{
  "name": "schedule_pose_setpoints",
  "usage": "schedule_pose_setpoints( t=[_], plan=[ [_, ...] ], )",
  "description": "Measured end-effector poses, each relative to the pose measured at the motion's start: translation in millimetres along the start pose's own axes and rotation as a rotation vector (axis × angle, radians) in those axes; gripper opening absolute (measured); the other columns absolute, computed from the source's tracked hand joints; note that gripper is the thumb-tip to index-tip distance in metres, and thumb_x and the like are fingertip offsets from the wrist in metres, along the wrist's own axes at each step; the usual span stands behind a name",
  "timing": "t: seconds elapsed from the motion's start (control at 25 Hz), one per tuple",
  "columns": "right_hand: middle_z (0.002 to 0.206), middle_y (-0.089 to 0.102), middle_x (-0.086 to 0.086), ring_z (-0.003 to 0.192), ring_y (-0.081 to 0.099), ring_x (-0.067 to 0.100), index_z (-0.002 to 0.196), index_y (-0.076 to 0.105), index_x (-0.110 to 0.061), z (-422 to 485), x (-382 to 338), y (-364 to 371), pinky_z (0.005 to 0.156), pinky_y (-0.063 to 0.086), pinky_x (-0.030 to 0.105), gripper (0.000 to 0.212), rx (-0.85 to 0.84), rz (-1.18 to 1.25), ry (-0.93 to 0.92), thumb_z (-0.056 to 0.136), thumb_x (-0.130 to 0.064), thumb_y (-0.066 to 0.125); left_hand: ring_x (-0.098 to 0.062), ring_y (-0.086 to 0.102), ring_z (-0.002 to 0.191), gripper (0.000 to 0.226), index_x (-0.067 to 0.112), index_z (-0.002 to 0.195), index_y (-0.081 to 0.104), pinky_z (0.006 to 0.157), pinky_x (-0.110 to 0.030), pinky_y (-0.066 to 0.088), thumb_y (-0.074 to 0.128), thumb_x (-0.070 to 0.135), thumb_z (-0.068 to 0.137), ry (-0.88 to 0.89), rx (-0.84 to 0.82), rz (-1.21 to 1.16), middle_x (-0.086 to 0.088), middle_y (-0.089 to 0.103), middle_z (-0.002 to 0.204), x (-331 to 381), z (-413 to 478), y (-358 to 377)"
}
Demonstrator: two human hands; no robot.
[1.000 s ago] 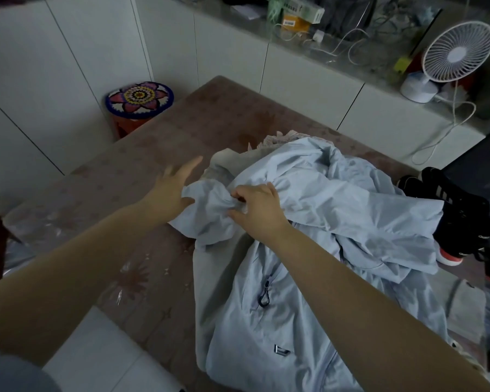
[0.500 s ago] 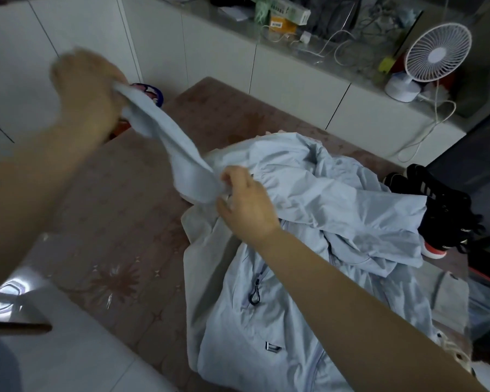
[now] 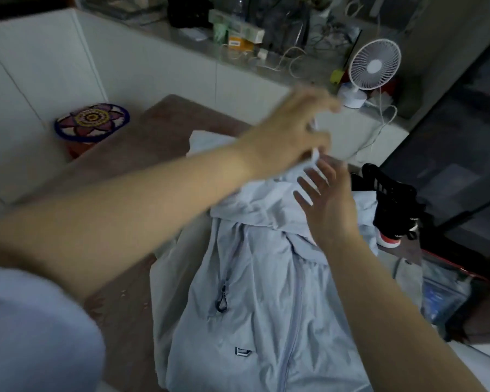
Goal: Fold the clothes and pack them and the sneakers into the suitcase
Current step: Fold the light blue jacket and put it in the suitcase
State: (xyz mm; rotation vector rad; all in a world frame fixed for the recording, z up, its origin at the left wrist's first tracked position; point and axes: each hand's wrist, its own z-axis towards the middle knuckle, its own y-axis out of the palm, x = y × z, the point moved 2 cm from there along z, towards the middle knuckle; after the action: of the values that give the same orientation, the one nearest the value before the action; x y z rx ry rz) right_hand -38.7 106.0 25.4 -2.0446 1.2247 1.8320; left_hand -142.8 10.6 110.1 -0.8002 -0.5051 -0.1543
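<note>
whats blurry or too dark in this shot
Head view: dim throughout; left hand motion-blurred, its fingertips smeared; right hand and jacket fairly sharp; sneakers lost in shadow at the right; near sleeve soft, out of focus.

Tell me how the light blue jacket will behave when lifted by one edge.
Probably floppy: the light blue jacket lies in soft folds and bunches, and the strip pinched by the left hand drapes limply. Likely light, since thin fabric wrinkles this finely. It may slide about; the right hand lies spread on it.
</note>
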Motion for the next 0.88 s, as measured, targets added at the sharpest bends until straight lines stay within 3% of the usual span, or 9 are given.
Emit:
schedule_pose_setpoints(
  t=[0.04, 0.12, 0.24, 0.36, 0.48, 0.64, 0.72, 0.8, 0.88],
  plan=[
    [0.123, 0.060, 0.002, 0.116, 0.057, 0.021, 0.124, 0.054, -0.021, -1.3, -7.9, -17.0, 0.097, 0.045, 0.039, 0.047, -0.027, 0.043, 0.043, 0.095, -0.052, 0.036, -0.009, 0.033, 0.115, 0.023, 0.013, 0.107, 0.061, 0.105, -0.029, 0.031, 0.058, 0.018, 0.085, 0.176, -0.104, 0.107, 0.002, 0.040, 0.124, 10.5, -3.8, 38.5],
    [0.126, 0.060, 0.003, 0.117, 0.057, 0.022, 0.122, 0.057, -0.023, -6.0, -13.6, -49.4, 0.092, 0.048, 0.041, 0.051, -0.130, 0.099, 0.119, 0.094, -0.056, 0.032, -0.027, 0.034, 0.118, 0.020, 0.008, 0.089, 0.065, 0.109, -0.047, 0.027, 0.048, 0.017, 0.085, 0.516, -0.137, 0.297, -0.014, 0.051, 0.126, 22.0, -20.4, 103.9],
    [0.129, 0.059, 0.006, 0.119, 0.056, 0.025, 0.127, 0.056, -0.020, -10.2, -13.4, -93.8, 0.093, 0.049, 0.044, 0.059, -0.145, 0.175, 0.238, 0.090, -0.059, 0.033, -0.031, 0.034, 0.119, 0.027, 0.010, 0.102, 0.059, 0.111, -0.054, 0.021, 0.043, 0.005, 0.081, 0.525, -0.078, 0.364, -0.014, 0.042, 0.129, 18.7, -38.5, 155.3],
    [0.125, 0.062, 0.012, 0.117, 0.057, 0.029, 0.119, 0.064, -0.014, -5.0, -7.0, -121.6, 0.094, 0.048, 0.046, 0.052, -0.087, 0.102, 0.326, 0.088, -0.050, 0.043, -0.030, 0.039, 0.115, 0.043, 0.015, 0.118, 0.040, 0.110, -0.049, 0.024, 0.052, 0.007, 0.077, 0.373, -0.019, 0.429, -0.009, 0.033, 0.124, 19.1, -52.9, 184.1],
    [0.116, 0.060, 0.019, 0.111, 0.057, 0.031, 0.112, 0.059, -0.004, 8.5, 7.0, -132.8, 0.096, 0.045, 0.045, 0.027, -0.002, -0.088, 0.371, 0.089, -0.014, 0.051, -0.029, 0.044, 0.110, 0.044, 0.011, 0.118, 0.040, 0.106, -0.045, 0.028, 0.051, 0.029, 0.079, 0.207, -0.022, 0.376, -0.010, 0.044, 0.121, 19.9, -56.5, 184.8],
    [0.080, 0.065, 0.016, 0.076, 0.063, 0.025, 0.090, 0.062, 0.001, 28.7, -4.5, -144.4, 0.064, 0.056, 0.028, 0.018, 0.068, -0.217, 0.211, 0.083, 0.012, 0.049, -0.029, 0.046, 0.113, 0.055, 0.011, 0.122, 0.036, 0.105, -0.051, 0.030, 0.050, 0.043, 0.079, -0.045, -0.044, 0.348, -0.016, 0.054, 0.121, -5.9, -75.0, 141.6],
    [0.070, 0.063, 0.010, 0.058, 0.062, 0.011, 0.078, 0.059, -0.002, 41.5, -26.5, -162.1, 0.052, 0.051, 0.018, 0.019, 0.178, -0.282, 0.089, 0.086, 0.011, 0.048, -0.037, 0.048, 0.112, 0.055, 0.005, 0.124, 0.042, 0.100, -0.050, 0.034, 0.048, 0.040, 0.082, -0.298, 0.098, 0.396, -0.021, 0.053, 0.121, -45.0, -85.9, 100.0],
    [0.073, 0.062, 0.009, 0.054, 0.061, -0.002, 0.081, 0.058, -0.008, 56.0, -38.4, -181.0, 0.061, 0.053, 0.014, 0.017, 0.250, -0.481, 0.017, 0.088, 0.006, 0.052, -0.039, 0.045, 0.118, 0.058, -0.002, 0.130, 0.040, 0.100, -0.045, 0.034, 0.057, 0.032, 0.087, -0.658, 0.166, 0.353, -0.024, 0.047, 0.129, -89.8, -99.1, 63.4],
    [0.066, 0.065, 0.004, 0.061, 0.064, 0.008, 0.083, 0.059, -0.012, 70.8, -30.2, -201.6, 0.076, 0.056, 0.032, 0.013, 0.322, -0.563, 0.110, 0.084, 0.001, 0.059, -0.034, 0.045, 0.122, 0.064, -0.002, 0.134, 0.034, 0.098, -0.041, 0.038, 0.060, 0.034, 0.088, -0.963, 0.125, 0.051, -0.021, 0.044, 0.135, -129.0, -110.9, 45.6]
  ],
)
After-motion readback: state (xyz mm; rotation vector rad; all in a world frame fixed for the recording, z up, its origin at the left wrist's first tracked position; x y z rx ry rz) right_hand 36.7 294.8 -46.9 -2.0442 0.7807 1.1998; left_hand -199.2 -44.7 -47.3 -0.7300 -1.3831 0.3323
